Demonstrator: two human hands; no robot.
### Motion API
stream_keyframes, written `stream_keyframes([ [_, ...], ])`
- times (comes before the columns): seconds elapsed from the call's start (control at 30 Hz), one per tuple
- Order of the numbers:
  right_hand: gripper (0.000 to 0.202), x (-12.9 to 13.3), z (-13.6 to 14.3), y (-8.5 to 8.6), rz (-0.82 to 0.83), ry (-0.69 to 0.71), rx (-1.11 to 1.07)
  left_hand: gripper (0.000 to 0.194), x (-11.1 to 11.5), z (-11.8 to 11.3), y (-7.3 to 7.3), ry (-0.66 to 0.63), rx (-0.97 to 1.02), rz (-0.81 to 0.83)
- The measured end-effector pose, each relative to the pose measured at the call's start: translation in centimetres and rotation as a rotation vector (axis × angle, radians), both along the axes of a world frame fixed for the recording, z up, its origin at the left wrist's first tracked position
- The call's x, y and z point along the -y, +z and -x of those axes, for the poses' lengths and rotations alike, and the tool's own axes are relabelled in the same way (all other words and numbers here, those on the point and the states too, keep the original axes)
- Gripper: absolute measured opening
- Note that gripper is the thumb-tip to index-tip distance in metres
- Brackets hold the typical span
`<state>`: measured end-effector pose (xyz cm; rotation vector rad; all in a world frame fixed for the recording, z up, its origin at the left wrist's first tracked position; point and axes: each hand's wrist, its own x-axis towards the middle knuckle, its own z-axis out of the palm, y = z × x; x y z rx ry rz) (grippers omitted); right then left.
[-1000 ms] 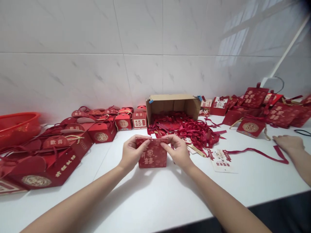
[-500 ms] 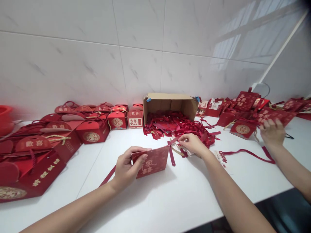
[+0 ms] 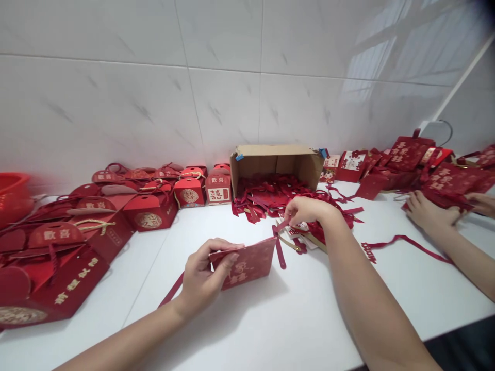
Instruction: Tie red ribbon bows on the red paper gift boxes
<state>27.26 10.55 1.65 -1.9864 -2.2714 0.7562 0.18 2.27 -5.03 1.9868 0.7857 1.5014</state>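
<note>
My left hand [image 3: 204, 270] is closed around the near end of a flat red paper gift box [image 3: 253, 265] with pale characters, its thumb pressed on the front. A dark red strip trails below that wrist. At the box's far corner, my right hand [image 3: 309, 212] pinches one end of a dark red ribbon strap [image 3: 281, 253]; the strap's other end hangs down past the corner. Under and behind the right hand lies a heap of red ribbons [image 3: 270, 193], with white and red tags partly hidden by it.
An open cardboard box [image 3: 278, 150] on its side spills the ribbons. Folded red gift boxes [image 3: 150, 211] crowd the left, beside a red plastic basin [image 3: 15, 196]. At right, another person's hands [image 3: 431, 214] hold a red box among more boxes [image 3: 412, 152]. A ribbon [image 3: 406, 238] lies on the white table.
The view has shifted slightly. My right hand has turned and lifted a little, still pinching the strap; my left keeps its hold. The other person's hands have come together on a red box.
</note>
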Motion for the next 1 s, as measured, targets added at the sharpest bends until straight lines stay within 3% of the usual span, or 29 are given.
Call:
stream_keyframes([
  [0.23, 0.026, 0.6, 2.8, -1.1, 0.477, -0.013, 0.243, 0.004, -0.9, 0.0, -0.1, 0.139, -0.023, 0.092],
  [0.37, 0.021, 1.4, 4.0, -1.6, 0.497, -0.057, 0.287, 0.006, -1.1, -0.1, 0.2, 0.179, -0.040, 0.105],
  [0.57, 0.016, 2.1, 1.4, -0.2, 0.277, -0.021, 0.104, 0.006, -1.3, -0.2, 0.6, 0.213, -0.021, 0.115],
  [0.73, 0.008, 3.5, -0.3, 2.5, -0.073, 0.231, -0.345, 0.010, -1.4, -0.2, 0.6, 0.214, -0.014, 0.165],
  [0.87, 0.009, 5.3, 1.8, 3.8, -0.341, 0.445, -0.642, 0.011, -1.2, -0.4, 0.7, 0.191, -0.008, 0.183],
  [1.0, 0.013, 6.7, 4.8, 3.7, -0.627, 0.627, -0.636, 0.013, -1.1, -0.4, 0.9, 0.191, -0.007, 0.198],
])
